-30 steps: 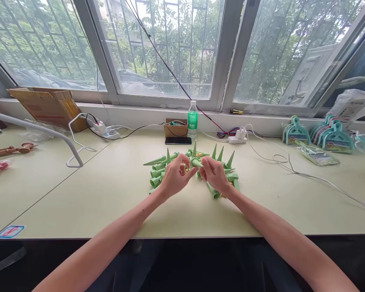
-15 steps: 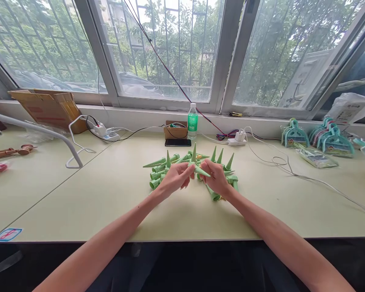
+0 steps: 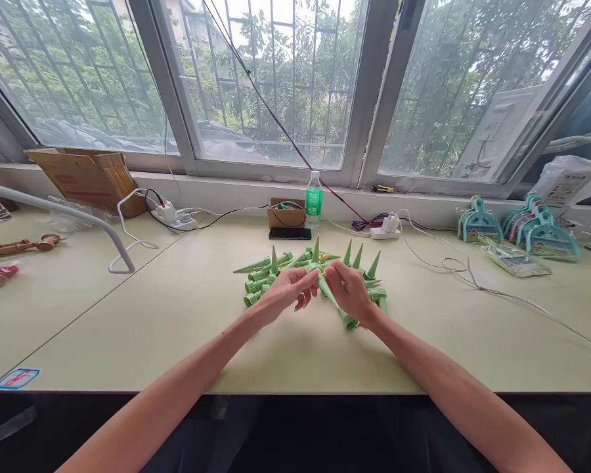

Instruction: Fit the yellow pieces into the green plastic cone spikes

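Note:
Between my two hands is a green plastic plant watering spike [image 3: 326,287], its pointed end slanting down and to the right. My left hand [image 3: 286,289] pinches it near its wide collar with thumb and fingers. On the other side, my right hand [image 3: 349,286] is closed with its fingertips at the same collar; part of the grip is hidden. More green spikes [image 3: 257,286] lie in a pile behind and beside the hands, several with tips standing upright. One spike [image 3: 347,320] lies below my right hand, its round open end toward me.
Behind the pile are a black phone [image 3: 290,234], a small cardboard box [image 3: 286,215] and a water bottle [image 3: 314,200]. White cables [image 3: 469,270] and a power strip [image 3: 385,230] lie to the right, near turquoise dustpan-like items [image 3: 480,222]. A grey metal bar [image 3: 93,223] crosses the left side.
The held spike's tip has swung from pointing right to pointing down and right. My hands stay nearly in place. A hand at the far right edge has left the view.

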`<action>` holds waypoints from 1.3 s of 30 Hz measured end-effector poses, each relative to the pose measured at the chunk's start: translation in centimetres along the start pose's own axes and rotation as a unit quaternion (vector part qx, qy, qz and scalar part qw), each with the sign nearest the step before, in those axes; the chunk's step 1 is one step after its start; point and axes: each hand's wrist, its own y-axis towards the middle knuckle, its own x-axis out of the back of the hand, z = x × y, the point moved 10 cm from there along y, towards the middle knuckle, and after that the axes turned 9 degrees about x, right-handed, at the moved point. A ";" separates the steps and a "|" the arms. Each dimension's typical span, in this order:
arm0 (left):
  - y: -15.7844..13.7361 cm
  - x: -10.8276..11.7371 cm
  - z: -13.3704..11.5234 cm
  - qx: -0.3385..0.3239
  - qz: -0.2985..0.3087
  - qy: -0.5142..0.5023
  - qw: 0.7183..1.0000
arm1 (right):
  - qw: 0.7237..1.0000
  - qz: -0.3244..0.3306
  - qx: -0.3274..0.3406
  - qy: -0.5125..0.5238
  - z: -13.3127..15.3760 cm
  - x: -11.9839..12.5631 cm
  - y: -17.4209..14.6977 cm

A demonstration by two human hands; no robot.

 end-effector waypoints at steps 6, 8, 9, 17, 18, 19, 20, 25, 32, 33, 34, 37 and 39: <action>0.1 0.3 0.3 0.001 -0.005 -0.006 1.000 | 1.000 0.004 -0.001 0.001 -0.3 -0.2 -0.1; 0.1 0.5 0.0 -0.008 -0.017 -0.008 1.000 | 1.000 0.021 -0.010 0.012 -0.6 -0.5 -0.1; 0.0 0.6 -0.2 -0.014 -0.024 -0.005 1.000 | 0.999 0.031 -0.016 0.018 -0.7 -0.7 -0.2; -1.0 1.3 -1.8 -0.080 -0.101 0.106 0.986 | 0.997 0.054 -0.039 0.049 -1.6 -1.5 -0.4; -1.2 1.3 -2.2 -0.099 -0.111 0.123 0.981 | 0.996 0.054 -0.045 0.057 -1.7 -1.5 -0.5; -1.4 1.3 -2.5 -0.122 -0.121 0.140 0.975 | 0.995 0.054 -0.051 0.065 -1.7 -1.6 -0.5; -1.6 1.2 -2.9 -0.146 -0.128 0.158 0.968 | 0.994 0.053 -0.055 0.072 -1.7 -1.6 -0.5; -2.2 0.6 -3.9 -0.225 -0.149 0.228 0.936 | 0.993 0.051 -0.069 0.079 -1.7 -1.7 -0.4; -3.0 0.2 -4.5 -0.279 -0.171 0.280 0.903 | 0.991 0.043 -0.085 0.098 -2.2 -2.1 -0.8; -3.1 0.2 -4.5 -0.281 -0.174 0.281 0.901 | 0.991 0.044 -0.084 0.097 -2.2 -2.1 -0.8; -3.1 0.2 -4.6 -0.281 -0.178 0.280 0.900 | 0.991 0.044 -0.083 0.095 -2.2 -2.1 -0.8; -3.0 0.4 -4.5 -0.269 -0.189 0.274 0.904 | 0.992 0.051 -0.075 0.084 -1.8 -2.0 -0.7; -2.9 0.6 -4.4 -0.255 -0.200 0.263 0.909 | 0.993 0.050 -0.069 0.079 -1.5 -1.9 -0.6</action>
